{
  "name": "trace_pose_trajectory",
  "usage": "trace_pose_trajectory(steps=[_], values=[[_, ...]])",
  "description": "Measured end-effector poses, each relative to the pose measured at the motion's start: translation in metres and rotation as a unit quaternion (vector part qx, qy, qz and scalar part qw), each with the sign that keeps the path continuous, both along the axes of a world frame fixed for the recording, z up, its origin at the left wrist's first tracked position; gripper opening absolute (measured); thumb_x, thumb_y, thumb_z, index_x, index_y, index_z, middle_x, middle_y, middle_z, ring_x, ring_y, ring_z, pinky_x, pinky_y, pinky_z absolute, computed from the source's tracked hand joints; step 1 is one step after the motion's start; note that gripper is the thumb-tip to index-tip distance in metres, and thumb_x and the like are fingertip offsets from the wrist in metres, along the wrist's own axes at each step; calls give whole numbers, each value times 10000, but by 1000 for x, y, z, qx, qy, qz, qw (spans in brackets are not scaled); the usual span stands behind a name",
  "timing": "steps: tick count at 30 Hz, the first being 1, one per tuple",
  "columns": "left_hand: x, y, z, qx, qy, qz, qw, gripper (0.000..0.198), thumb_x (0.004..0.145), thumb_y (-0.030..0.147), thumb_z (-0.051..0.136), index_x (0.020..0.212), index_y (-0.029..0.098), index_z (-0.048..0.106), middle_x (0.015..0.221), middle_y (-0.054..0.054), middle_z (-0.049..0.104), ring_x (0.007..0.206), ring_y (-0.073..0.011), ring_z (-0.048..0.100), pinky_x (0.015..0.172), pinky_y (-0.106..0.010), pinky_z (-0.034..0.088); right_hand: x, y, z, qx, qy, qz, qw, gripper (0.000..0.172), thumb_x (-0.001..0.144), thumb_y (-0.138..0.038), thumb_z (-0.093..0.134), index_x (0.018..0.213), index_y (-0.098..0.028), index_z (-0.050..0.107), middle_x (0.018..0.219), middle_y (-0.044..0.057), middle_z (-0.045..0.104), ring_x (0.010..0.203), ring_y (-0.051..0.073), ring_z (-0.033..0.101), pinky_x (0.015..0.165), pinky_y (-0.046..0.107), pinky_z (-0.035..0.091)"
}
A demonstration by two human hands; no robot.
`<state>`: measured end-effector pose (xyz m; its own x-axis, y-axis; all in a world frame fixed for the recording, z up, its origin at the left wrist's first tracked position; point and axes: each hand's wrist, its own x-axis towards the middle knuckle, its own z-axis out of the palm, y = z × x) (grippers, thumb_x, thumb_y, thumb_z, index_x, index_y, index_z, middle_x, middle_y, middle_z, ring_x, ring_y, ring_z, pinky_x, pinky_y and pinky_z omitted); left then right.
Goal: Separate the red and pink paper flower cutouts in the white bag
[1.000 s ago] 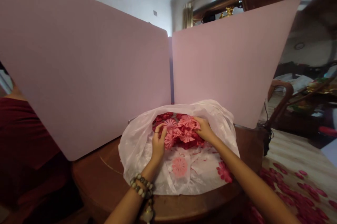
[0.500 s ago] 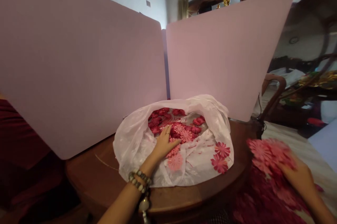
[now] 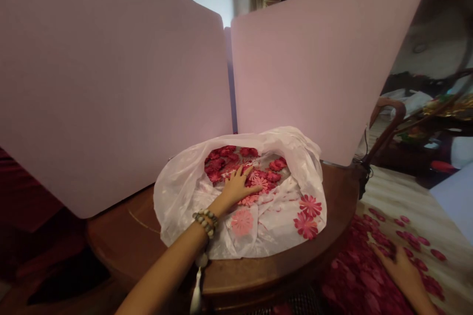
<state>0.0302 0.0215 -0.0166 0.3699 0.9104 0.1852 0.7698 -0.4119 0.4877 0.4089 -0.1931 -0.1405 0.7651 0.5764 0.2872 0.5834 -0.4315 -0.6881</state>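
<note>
A white plastic bag [image 3: 181,196] lies open on the round wooden table, with red and pink paper-like flowers [image 3: 216,163] inside. My left hand [image 3: 237,188], with a ring and a beaded bracelet, reaches into its mouth, fingers spread over the flowers. A pale pink flower [image 3: 242,222] shows just below that hand, and two darker ones [image 3: 306,225] rest at the bag's right side. Low at the right, my right hand [image 3: 401,268] is beside a large heap of red flowers [image 3: 354,275], thumb and fingers apart, holding nothing visible.
Two tall pink panels [image 3: 148,83] stand behind the wooden table [image 3: 236,280]. A wooden chair [image 3: 388,127] is at the right. Loose flowers [image 3: 438,255] are scattered over the pale floor. Dark red cloth [image 3: 22,196] shows at the far left.
The pink flowers my right hand held are out of it, and that hand is lower and open. My left hand has shifted slightly, its fingers spread wider. The view has tilted a little.
</note>
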Motion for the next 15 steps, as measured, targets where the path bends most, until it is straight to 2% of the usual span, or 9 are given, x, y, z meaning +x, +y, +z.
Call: trace_pose_trajectory(steps=[2, 4, 7, 9, 11, 13, 14, 15], values=[[3, 8, -1, 6, -24, 3, 1000, 594, 607, 523, 712, 1110, 219, 630, 1243, -160, 566, 1204, -422, 441, 989, -551, 295, -20, 11, 34, 37, -70, 9, 997, 454, 692, -571, 450, 922, -203, 583, 892, 195, 657, 871, 404, 630, 750, 534, 491], [5, 14, -2, 7, -47, 9, 999, 395, 609, 405, 727, 927, 176, 676, 1084, -139, 630, 1079, -368, 538, 936, -469, 379, -50, 26, 73, 111, -188, 74, 973, 397, 784, -471, 420, 997, -179, 586, 1004, 191, 655, 996, 377, 591, 867, 529, 444], [4, 19, 1, 10, -106, 22, 994, 207, 654, 241, 659, 840, 149, 658, 924, -88, 664, 914, -274, 603, 837, -365, 445, -101, 60, 120, 196, -274, 222, 915, 264, 845, -360, 450, 982, -194, 603, 945, 131, 678, 910, 285, 623, 861, 446, 464], [1, 19, 7, 15, -154, 34, 987, 214, 687, 200, 595, 889, 144, 639, 891, -54, 670, 863, -233, 609, 799, -330, 457, -130, 92, 136, 165, -274, 335, 887, 253, 877, -288, 426, 1030, -184, 599, 986, 122, 678, 939, 256, 623, 860, 403, 477], [0, 14, 16, 22, -198, 40, 979, 247, 717, 202, 545, 943, 136, 619, 892, -37, 670, 842, -207, 608, 776, -306, 461, -153, 128, 142, 95, -271, 427, 858, 292, 877, -213, 411, 1108, -172, 585, 1077, 121, 665, 1021, 239, 606, 896, 375, 472], [1, 1, 26, 27, -224, 38, 973, 252, 721, 217, 533, 941, 124, 615, 868, -34, 666, 806, -197, 604, 741, -291, 461, -168, 161, 143, -6, -280, 467, 839, 341, 839, -155, 460, 1160, -154, 575, 1184, 139, 630, 1098, 251, 576, 925, 372, 452], [3, -9, 31, 27, -231, 32, 972, 253, 713, 224, 542, 936, 129, 616, 847, -23, 664, 776, -188, 601, 714, -279, 459, -174, 176, 143, -64, -287, 474, 830, 340, 821, -141, 488, 1146, -143, 588, 1184, 149, 632, 1100, 263, 575, 917, 371, 449], [6, -21, 35, 24, -233, 24, 972, 236, 688, 222, 566, 899, 135, 625, 790, -9, 657, 725, -180, 591, 676, -269, 455, -178, 188, 142, -84, -286, 480, 825, 296, 801, -132, 515, 1074, -135, 630, 1104, 153, 670, 1034, 273, 609, 877, 363, 463]])
